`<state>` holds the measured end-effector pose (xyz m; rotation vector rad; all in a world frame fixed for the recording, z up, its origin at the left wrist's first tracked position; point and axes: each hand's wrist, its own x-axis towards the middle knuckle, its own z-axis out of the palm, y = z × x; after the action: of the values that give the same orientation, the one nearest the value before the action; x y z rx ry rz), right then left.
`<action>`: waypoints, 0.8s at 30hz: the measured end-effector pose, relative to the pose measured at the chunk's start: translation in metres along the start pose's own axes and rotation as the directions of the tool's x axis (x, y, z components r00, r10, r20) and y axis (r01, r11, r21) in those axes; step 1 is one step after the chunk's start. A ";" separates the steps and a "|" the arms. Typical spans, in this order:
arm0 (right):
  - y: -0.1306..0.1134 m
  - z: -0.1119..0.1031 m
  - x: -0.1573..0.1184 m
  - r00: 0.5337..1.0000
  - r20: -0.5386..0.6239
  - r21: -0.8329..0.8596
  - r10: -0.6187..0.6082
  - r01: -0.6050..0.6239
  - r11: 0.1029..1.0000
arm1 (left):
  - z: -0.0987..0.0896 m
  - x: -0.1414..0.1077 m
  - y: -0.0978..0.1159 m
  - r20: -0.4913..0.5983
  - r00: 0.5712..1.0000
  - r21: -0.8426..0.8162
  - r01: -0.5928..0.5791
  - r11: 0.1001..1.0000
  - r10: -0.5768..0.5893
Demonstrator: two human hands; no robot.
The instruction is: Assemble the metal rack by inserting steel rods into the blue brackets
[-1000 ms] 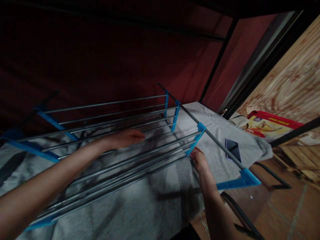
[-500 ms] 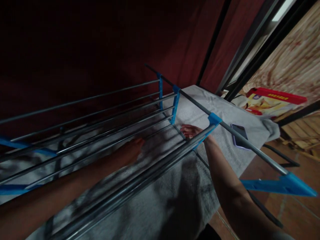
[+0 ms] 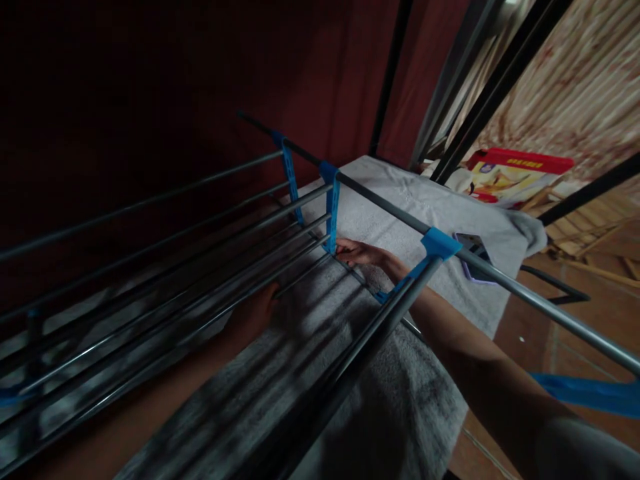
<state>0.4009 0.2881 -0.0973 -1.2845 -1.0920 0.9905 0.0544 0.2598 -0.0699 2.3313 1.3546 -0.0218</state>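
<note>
Head view: the left hand point(image 3: 255, 313), fingers curled, is at a low rod of the blue-and-gray rack point(image 3: 387, 205), grip unclear. Farther along, the right hand point(image 3: 359, 253), fingers bent, meets a blue bracket's point(image 3: 333, 210) foot, hold uncertain. The rack stands on gray cloth point(image 3: 420, 200); beyond lies a phone point(image 3: 471, 241).

Behind the far edge of the grey cloth point(image 3: 410, 190), we note a dark red wall point(image 3: 310, 73). Past the cloth's right edge, we note brown tiled flooring point(image 3: 580, 333) and a pale patterned curtain point(image 3: 590, 100). Lighting is dim.
</note>
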 end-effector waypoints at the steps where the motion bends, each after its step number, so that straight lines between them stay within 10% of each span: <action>1: -0.001 0.001 0.001 0.984 0.173 -0.023 0.049 -0.046 0.999 | 0.001 0.000 0.000 -0.012 1.000 -0.021 0.000 1.000 0.000; 3: -0.004 0.003 0.000 0.884 0.450 -0.084 0.128 -0.101 0.991 | 0.002 0.000 -0.001 -0.045 0.999 -0.065 -0.003 0.998 0.000; 6: -0.005 0.006 -0.002 0.825 0.539 -0.112 0.172 -0.133 0.985 | 0.005 0.000 -0.005 -0.079 0.997 -0.148 0.000 0.989 -0.012; 24: -0.003 0.003 0.002 0.784 0.593 -0.215 0.185 -0.067 0.974 | 0.012 0.003 -0.021 -0.146 0.988 -0.208 0.024 0.978 -0.055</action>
<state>0.3983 0.2905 -0.0947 -1.2197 -1.6391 1.5014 0.0414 0.2666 -0.0889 2.1685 1.4030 0.2755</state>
